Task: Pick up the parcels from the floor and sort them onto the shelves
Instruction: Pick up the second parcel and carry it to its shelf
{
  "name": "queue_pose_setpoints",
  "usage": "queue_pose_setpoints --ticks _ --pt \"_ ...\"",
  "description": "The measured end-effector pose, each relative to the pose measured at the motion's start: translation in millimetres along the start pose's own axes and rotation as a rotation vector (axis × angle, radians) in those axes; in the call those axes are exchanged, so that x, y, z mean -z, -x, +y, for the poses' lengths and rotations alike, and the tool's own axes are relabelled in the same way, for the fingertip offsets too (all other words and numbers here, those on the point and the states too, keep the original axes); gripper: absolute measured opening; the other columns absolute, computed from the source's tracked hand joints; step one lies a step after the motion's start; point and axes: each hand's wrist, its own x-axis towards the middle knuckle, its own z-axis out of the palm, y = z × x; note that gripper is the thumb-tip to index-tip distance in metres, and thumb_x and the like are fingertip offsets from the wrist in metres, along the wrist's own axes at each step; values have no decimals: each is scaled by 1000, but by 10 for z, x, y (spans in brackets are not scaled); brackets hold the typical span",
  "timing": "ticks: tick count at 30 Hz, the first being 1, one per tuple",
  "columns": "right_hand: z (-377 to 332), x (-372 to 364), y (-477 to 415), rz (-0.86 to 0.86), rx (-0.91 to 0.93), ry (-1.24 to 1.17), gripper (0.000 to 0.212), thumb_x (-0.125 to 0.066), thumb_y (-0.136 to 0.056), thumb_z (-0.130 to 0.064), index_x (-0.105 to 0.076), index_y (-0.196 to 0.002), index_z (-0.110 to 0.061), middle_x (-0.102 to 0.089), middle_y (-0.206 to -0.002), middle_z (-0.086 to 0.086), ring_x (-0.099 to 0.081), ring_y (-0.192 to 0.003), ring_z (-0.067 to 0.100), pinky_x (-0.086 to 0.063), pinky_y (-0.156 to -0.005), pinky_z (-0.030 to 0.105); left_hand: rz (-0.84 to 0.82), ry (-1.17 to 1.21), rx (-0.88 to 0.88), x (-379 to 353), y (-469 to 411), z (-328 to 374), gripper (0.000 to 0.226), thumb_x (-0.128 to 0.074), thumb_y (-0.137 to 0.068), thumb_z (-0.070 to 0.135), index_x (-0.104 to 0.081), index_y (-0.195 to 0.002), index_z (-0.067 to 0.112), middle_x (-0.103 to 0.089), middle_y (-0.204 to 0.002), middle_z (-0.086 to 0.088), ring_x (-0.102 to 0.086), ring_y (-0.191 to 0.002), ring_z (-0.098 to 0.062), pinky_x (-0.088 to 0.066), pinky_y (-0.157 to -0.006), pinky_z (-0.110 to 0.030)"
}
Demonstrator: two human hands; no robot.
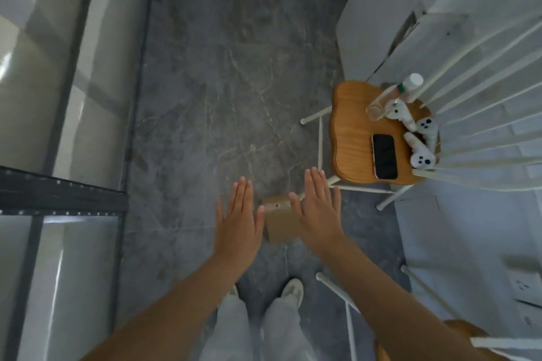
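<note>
Your two bare forearms reach down and forward from the bottom of the view. Your left hand (pixel 239 220) and right hand (pixel 318 209) are both flat, fingers straight and spread apart, gripping nothing. Between them, lower down, a small brown cardboard parcel (pixel 278 218) lies on the grey marbled floor (pixel 223 82), ahead of your pale shoes (pixel 291 290). To your right stands a wooden chair (pixel 352 138) holding a black phone (pixel 384 156) and white controllers (pixel 419 149).
</note>
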Motion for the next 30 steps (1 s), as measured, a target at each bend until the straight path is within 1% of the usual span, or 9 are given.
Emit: queue_pose_setpoints --ticks 6,14,16,18,19,23,26,28,30 --pt "799 -995 -683 -122 -37 51 65 -23 -109 -42 -3 -163 -13 4 -172 0 11 -157 13 14 -123 43 -48 86 79 -1167 -505 -199 60 -25 -111 35 -5 -164 16 0 -173 2 4 -159 -12 6 -126 -43" --pt "1762 -2681 -1332 -306 -125 36 62 -25 -109 -40 -7 -162 -12 -5 -172 3 4 -158 17 9 -125 46 -148 228 338 -2775 -1375 -968 56 -30 -111 32 -18 -162 11 -11 -173 -6 -10 -159 -21 -8 -127 -48" --pt "1960 -3043 -1518 -318 -184 -51 61 -28 -110 -38 -14 -161 -10 -13 -170 8 -7 -157 23 -2 -127 48 -153 336 410 -3129 -1573 -1184 56 -30 -111 32 -19 -162 10 -15 -172 -8 -14 -158 -24 -12 -127 -44" --pt "2128 -3360 -1743 -312 -286 -239 60 -33 -109 -36 -19 -160 -8 -20 -167 14 -23 -153 30 -18 -125 48 -145 475 504 -3485 -1720 -1346 56 -30 -111 34 -20 -162 11 -18 -171 -9 -20 -157 -26 -16 -124 -39" --pt "2204 -3515 -1866 -302 -343 -330 59 -34 -109 -35 -22 -159 -6 -22 -167 16 -27 -151 32 -23 -123 46 -138 533 548 -3665 -1779 -1407 56 -30 -111 34 -21 -162 11 -20 -171 -9 -21 -156 -26 -17 -123 -36" --pt "2417 -3971 -2375 -280 -530 -533 54 -28 -111 -34 -45 -146 4 -44 -153 25 -45 -139 37 -35 -112 40 -135 677 696 -4300 -1978 -1581 54 -31 -111 35 -28 -160 12 -26 -169 -8 -26 -154 -25 -20 -123 -35" --pt "2417 -4177 -2631 -293 -656 -669 59 -27 -109 -44 -50 -144 -2 -50 -149 20 -48 -136 35 -37 -115 43 -160 797 775 -4604 -2123 -1629 54 -31 -111 40 -30 -160 18 -29 -168 -6 -30 -152 -27 -24 -122 -39" --pt "2406 -4271 -2729 -293 -696 -727 61 -28 -108 -47 -47 -146 -3 -49 -151 18 -48 -137 33 -36 -116 44 -153 935 863 -4761 -2212 -1622 51 -31 -110 44 -39 -155 23 -44 -159 -6 -46 -142 -27 -38 -116 -41" --pt "2396 -4337 -2772 -301 -727 -773 62 -28 -108 -47 -42 -150 -3 -45 -154 16 -44 -140 33 -33 -119 44 -144 1158 996 -4865 -2282 -1577 45 -32 -108 50 -59 -134 24 -67 -129 -5 -66 -111 -22 -57 -94 -37"
